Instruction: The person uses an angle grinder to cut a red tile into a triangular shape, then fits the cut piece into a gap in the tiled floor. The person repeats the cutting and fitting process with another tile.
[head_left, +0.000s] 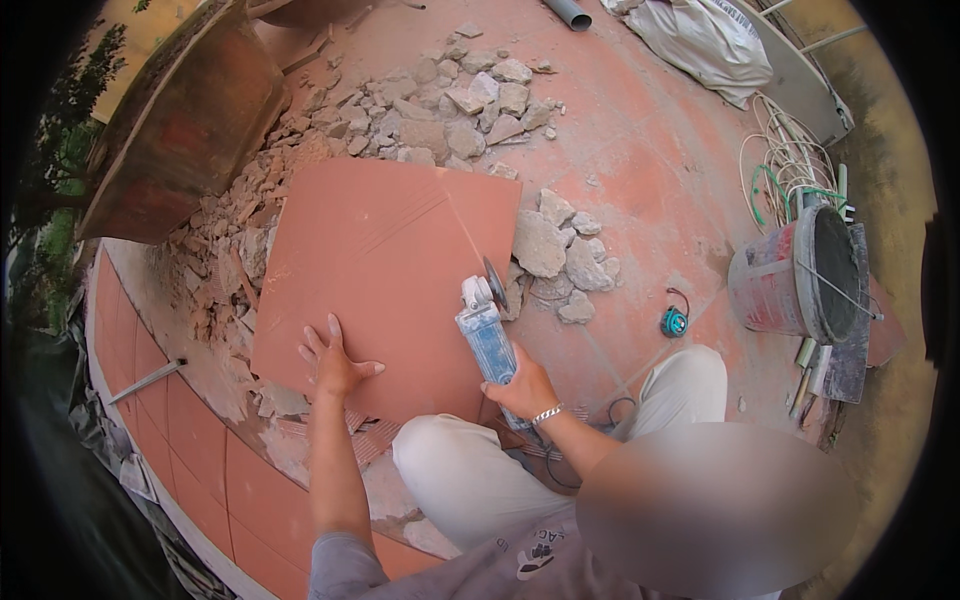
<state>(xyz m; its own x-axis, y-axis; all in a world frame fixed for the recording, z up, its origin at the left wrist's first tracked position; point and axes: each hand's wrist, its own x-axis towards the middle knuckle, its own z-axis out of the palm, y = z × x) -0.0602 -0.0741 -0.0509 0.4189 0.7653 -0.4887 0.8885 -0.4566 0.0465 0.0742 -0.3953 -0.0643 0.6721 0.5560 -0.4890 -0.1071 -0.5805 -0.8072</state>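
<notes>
A: Where do we have the large, flat, terracotta-red tile (370, 260)?

B: We have it in front of our knees, with grey-and-brown broken stone rubble (440, 115) along its far and left sides

A: How do our hands stand?

B: Our bare left hand (335, 370) lies on the tile, fingers spread wide, gripping nothing. Our bare right hand (525, 385), a silver chain-link bracelet (547, 414) at its wrist, is wrapped round the blue-and-silver angle grinder (487, 340)

A: And its thin, dark, round disc (495, 283)?

B: Near the tile's right edge, at the end of a thin pale line; we cannot tell whether it touches

A: What do we see farther right?

B: A small, round, teal tape measure (674, 321) on the reddish floor, then a dusty grey-and-red plastic bucket (775, 285)
</notes>
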